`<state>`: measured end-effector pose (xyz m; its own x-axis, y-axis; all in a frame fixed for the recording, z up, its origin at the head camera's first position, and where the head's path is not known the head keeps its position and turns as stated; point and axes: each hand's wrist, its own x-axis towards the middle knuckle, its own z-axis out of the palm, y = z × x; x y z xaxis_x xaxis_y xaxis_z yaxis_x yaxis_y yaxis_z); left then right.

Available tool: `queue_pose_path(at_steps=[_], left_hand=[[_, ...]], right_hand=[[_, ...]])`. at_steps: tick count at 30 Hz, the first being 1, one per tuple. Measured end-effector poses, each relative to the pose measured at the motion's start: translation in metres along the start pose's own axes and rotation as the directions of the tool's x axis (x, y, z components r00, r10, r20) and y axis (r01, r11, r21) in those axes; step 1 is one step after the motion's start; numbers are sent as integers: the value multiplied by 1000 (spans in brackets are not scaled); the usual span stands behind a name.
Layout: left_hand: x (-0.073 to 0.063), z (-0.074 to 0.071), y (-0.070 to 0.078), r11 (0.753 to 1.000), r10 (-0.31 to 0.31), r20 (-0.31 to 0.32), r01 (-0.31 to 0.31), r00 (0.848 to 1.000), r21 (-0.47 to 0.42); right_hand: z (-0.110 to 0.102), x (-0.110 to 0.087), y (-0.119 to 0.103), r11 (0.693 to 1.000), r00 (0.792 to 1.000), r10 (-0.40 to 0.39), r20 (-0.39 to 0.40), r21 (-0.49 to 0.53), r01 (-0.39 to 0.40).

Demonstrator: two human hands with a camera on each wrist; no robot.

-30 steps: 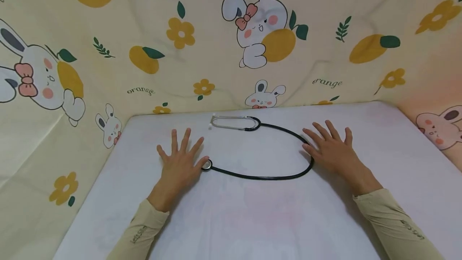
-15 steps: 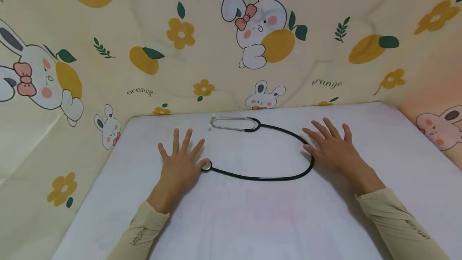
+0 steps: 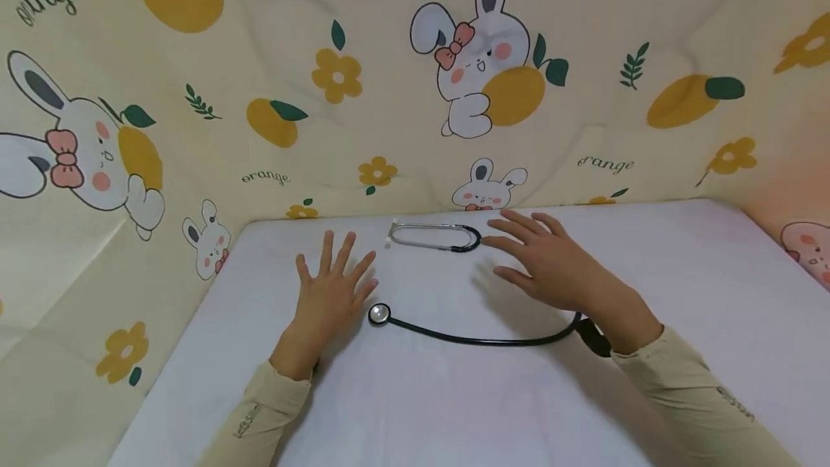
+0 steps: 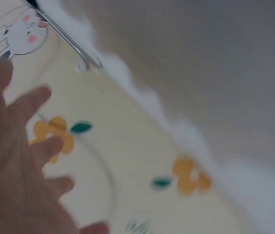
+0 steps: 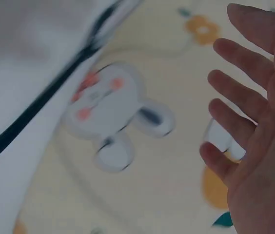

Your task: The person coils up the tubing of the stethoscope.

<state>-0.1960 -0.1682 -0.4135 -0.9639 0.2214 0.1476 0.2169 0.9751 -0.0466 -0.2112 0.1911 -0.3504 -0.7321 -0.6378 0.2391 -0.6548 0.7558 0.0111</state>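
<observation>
A black stethoscope (image 3: 480, 341) lies on the white table, its round chest piece (image 3: 379, 314) at the left and its metal ear tubes (image 3: 424, 225) toward the back. Just left of the chest piece is my left hand (image 3: 327, 301), fingers spread and holding nothing. My right hand (image 3: 551, 261) is raised over the right part of the tubing loop and hides that stretch. Its fingers are loosely extended, with the tips near the tubing's fork. Spread fingers (image 4: 45, 151) also show in the left wrist view, and the right palm (image 5: 264, 195) appears bare in the right wrist view.
The white-covered table (image 3: 428, 409) ends at a cream fabric wall (image 3: 402, 92) printed with rabbits, oranges and flowers. Similar fabric closes in both sides. A small dark patch (image 3: 593, 339) shows beneath the right wrist.
My right hand has lifted off the right curve of the tubing and moved left, toward the fork. My left thumb has come away from the chest piece. The head view has shifted slightly.
</observation>
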Motion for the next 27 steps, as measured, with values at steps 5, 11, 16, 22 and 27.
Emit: queue_pose_path(at_steps=[5,11,16,22,27], left_hand=[[19,-2,7,998,5,-7,-5,1000,-60],[57,-2,12,980,0,52,10,999,-200],[91,-1,12,968,64,99,-38,993,-247],[123,8,17,953,205,203,-147,957,-266],[128,22,15,957,267,298,-216,916,-192]], right_hand=[[-5,15,-26,996,998,-62,-5,68,62],[-5,15,-19,991,998,-24,60,135,15],[3,12,7,984,986,90,142,142,-111],[9,6,25,967,956,160,246,155,-202],[13,1,34,954,927,198,318,156,-257]])
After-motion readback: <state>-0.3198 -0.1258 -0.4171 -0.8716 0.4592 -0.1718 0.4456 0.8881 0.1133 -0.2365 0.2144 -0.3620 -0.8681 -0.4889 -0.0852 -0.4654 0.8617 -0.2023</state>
